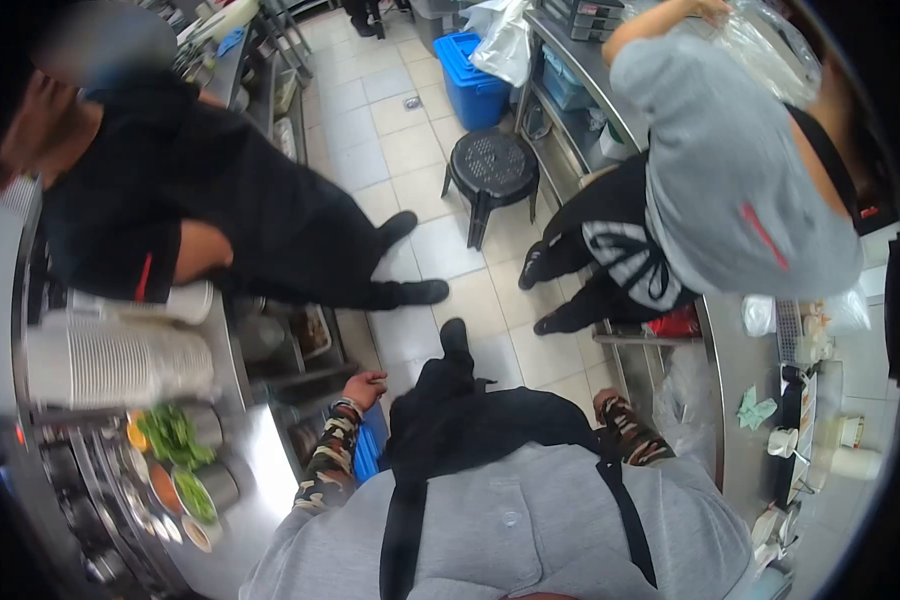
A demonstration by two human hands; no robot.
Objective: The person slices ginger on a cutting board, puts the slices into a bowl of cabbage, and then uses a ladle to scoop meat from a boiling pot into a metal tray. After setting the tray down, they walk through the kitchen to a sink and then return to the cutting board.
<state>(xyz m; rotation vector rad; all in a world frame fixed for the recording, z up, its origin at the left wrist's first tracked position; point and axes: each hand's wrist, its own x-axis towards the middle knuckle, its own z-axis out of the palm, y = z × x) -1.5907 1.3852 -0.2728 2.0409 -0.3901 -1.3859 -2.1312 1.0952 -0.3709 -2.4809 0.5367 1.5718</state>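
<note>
My left hand (366, 388) hangs beside the left counter (275, 455), its fingers loosely bent, slightly apart and holding nothing. A camouflage sleeve (328, 455) covers that forearm, and a blue object (368, 447) shows just below the wrist. On the other side, my right hand (606, 401) hangs low beside the black apron (500, 420), near the shelf under the right counter (735, 400). Its fingers are mostly hidden, so I cannot tell whether they hold something.
A person in black (260, 220) stands ahead at left, another in a grey shirt (730, 150) at right. Between them are a black stool (493, 165) and a blue bin (470, 85) on the tiled floor (455, 250). Stacked white containers (120, 360) and leafy greens (175, 435) sit on the left.
</note>
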